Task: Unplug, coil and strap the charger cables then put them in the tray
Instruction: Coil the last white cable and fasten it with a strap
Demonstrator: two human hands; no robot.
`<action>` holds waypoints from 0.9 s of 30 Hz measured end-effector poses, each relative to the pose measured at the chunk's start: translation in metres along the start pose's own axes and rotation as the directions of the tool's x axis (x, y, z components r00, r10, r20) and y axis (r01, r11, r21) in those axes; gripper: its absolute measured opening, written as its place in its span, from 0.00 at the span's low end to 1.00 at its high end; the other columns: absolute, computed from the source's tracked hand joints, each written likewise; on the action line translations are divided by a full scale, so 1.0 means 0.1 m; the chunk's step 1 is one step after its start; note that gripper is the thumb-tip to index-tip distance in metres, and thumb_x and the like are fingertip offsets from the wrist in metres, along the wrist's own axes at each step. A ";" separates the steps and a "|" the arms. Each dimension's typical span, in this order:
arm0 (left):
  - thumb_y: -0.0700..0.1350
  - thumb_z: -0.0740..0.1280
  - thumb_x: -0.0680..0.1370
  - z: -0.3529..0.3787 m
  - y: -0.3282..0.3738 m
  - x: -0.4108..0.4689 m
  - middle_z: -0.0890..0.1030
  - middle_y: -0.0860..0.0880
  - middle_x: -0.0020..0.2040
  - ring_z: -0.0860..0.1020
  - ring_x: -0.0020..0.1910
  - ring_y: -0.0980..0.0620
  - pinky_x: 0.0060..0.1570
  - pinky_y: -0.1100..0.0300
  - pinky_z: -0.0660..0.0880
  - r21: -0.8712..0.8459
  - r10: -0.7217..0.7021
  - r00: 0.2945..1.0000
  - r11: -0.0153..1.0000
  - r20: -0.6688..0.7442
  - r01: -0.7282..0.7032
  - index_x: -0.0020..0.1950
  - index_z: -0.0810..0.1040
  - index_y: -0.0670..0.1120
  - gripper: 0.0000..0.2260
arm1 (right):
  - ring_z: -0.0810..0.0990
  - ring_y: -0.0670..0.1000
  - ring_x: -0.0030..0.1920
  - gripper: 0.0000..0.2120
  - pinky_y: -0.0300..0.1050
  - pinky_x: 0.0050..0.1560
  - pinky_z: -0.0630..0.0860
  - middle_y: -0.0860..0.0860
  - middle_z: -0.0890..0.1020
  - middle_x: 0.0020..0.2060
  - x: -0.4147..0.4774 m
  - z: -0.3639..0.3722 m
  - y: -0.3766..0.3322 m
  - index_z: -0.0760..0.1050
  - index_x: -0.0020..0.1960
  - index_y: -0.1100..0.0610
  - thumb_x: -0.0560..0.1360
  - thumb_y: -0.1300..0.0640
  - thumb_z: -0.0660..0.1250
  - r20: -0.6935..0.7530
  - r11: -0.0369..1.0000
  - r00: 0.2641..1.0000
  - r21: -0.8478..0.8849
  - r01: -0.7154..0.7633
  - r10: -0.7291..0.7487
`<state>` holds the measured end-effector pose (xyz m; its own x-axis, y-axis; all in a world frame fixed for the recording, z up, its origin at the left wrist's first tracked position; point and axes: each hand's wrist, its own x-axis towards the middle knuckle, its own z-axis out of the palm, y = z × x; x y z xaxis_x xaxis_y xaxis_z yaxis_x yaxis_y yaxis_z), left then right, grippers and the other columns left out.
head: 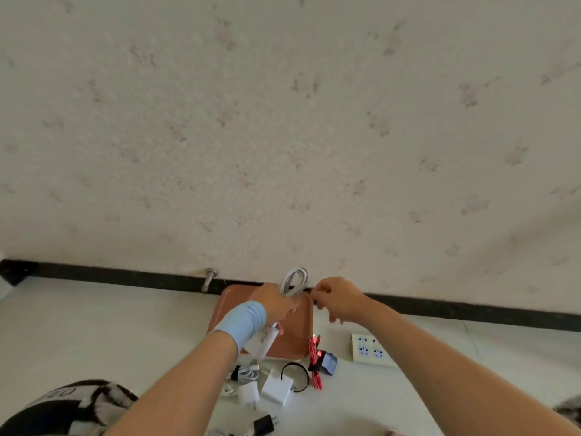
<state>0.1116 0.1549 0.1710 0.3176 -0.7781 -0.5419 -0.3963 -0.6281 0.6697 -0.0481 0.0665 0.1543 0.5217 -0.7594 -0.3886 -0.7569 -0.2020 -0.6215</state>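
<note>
Over a pale tiled floor, a person's left hand (276,305), a blue wristband (243,322) on its wrist, gripped a coiled white cable (295,281) above the far end of a terracotta tray (298,328). The cable's white charger block (262,341) hung below that wrist. Two more white chargers (267,391) lay on the floor nearer the person. Just right of the coil, the right hand (338,298) had thumb and forefinger pinched together; whether they held anything could not be told. Right of the tray lay a strapped red cable (315,360), then a white power strip (369,349).

Open floor (94,325) left of tray (295,328), chargers (276,387) crowding its near edge, power strip (371,349) just right, wall (283,152) behind.
</note>
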 end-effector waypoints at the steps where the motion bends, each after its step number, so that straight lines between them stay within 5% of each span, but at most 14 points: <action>1: 0.48 0.70 0.74 0.06 -0.12 0.08 0.78 0.45 0.32 0.78 0.25 0.45 0.30 0.56 0.80 0.004 -0.023 1.000 1.000 0.000 0.023 0.40 0.78 0.43 0.09 | 0.81 0.51 0.33 0.11 0.45 0.33 0.77 0.58 0.84 0.49 0.05 0.16 0.11 0.80 0.54 0.58 0.81 0.55 0.60 0.050 0.999 0.999 -0.035 -0.015 0.017; 5: 0.51 0.71 0.76 0.25 -0.59 0.43 0.78 0.47 0.33 0.77 0.27 0.49 0.28 0.61 0.75 0.076 -0.073 0.997 0.994 -0.006 0.073 0.41 0.76 0.46 0.10 | 0.77 0.53 0.43 0.11 0.46 0.44 0.76 0.53 0.81 0.46 0.25 0.76 0.52 0.80 0.53 0.58 0.80 0.57 0.60 0.245 0.973 0.969 -0.232 0.013 0.045; 10: 0.51 0.69 0.76 0.36 -1.04 0.74 0.80 0.46 0.34 0.78 0.28 0.48 0.34 0.58 0.78 0.094 -0.144 0.989 0.986 0.045 0.139 0.44 0.78 0.45 0.09 | 0.77 0.52 0.48 0.14 0.44 0.47 0.74 0.55 0.81 0.58 0.44 1.33 0.85 0.79 0.62 0.56 0.81 0.59 0.59 0.342 0.950 0.939 -0.304 0.063 0.047; 14: 0.50 0.69 0.77 0.41 -1.34 0.91 0.82 0.46 0.31 0.79 0.27 0.49 0.33 0.58 0.79 0.095 -0.181 0.982 0.980 0.060 0.175 0.41 0.79 0.45 0.10 | 0.80 0.57 0.58 0.21 0.54 0.59 0.77 0.54 0.80 0.60 0.65 1.78 0.93 0.69 0.73 0.51 0.81 0.60 0.61 0.415 0.871 0.909 -0.429 0.238 -0.044; 19: 0.50 0.70 0.74 0.41 -1.62 1.01 0.82 0.43 0.31 0.78 0.27 0.46 0.34 0.54 0.80 0.037 -0.235 0.970 0.972 0.067 0.233 0.46 0.82 0.38 0.14 | 0.79 0.61 0.60 0.17 0.47 0.50 0.71 0.59 0.79 0.61 0.80 2.15 0.90 0.74 0.69 0.57 0.84 0.55 0.56 0.457 0.674 0.882 -0.616 0.407 -0.115; 23: 0.49 0.69 0.76 0.38 -1.71 1.04 0.80 0.46 0.29 0.77 0.24 0.48 0.29 0.59 0.76 0.024 -0.257 0.964 0.967 0.071 0.255 0.46 0.81 0.40 0.11 | 0.81 0.59 0.58 0.12 0.50 0.56 0.77 0.57 0.81 0.58 0.82 2.21 0.80 0.77 0.62 0.59 0.80 0.66 0.63 0.410 0.758 0.908 -0.619 0.205 0.089; 27: 0.49 0.68 0.76 0.34 -1.71 1.04 0.80 0.46 0.28 0.78 0.25 0.47 0.34 0.56 0.77 0.000 -0.266 0.961 0.964 0.077 0.266 0.45 0.83 0.39 0.12 | 0.81 0.58 0.57 0.11 0.51 0.58 0.79 0.57 0.81 0.57 0.84 2.17 0.78 0.78 0.59 0.61 0.78 0.68 0.66 0.403 0.753 0.911 -0.624 0.208 0.082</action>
<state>0.1832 0.1814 -0.0170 0.3438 -0.5808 -0.7379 -0.2973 -0.8127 0.5012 0.0216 0.1213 -0.0744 0.5719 -0.4594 -0.6796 -0.7072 -0.6959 -0.1247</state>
